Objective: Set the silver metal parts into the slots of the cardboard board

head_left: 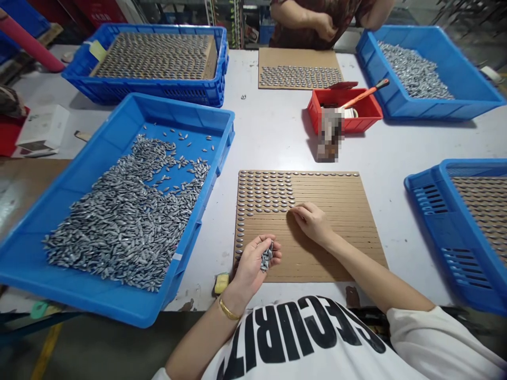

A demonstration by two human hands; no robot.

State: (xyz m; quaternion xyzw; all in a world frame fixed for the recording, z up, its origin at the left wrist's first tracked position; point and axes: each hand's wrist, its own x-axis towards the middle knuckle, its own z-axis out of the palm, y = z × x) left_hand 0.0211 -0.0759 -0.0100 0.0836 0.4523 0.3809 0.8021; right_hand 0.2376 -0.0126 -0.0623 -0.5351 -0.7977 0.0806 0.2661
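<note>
In the head view my left hand (250, 264) is cupped around several small grey spindle-shaped metal pieces (266, 256), above the lower left of a ridged cardboard sheet (336, 232). My right hand (312, 222) touches the sheet with thumb and forefinger pinched together, at the right end of a row. Whatever is between those fingertips is hidden. Rows of the same pieces (264, 193) lie side by side in the sheet's upper left. A single line of them runs along the top edge, and another goes down the left edge.
Left of the sheet, a large blue tray (206, 119) holds a loose heap of pieces. Blue crates (428, 184) stand at right and back left with filled sheets. A red box (368, 124) holds an orange-handled tool. Across the table, a person sits behind another sheet (297, 55).
</note>
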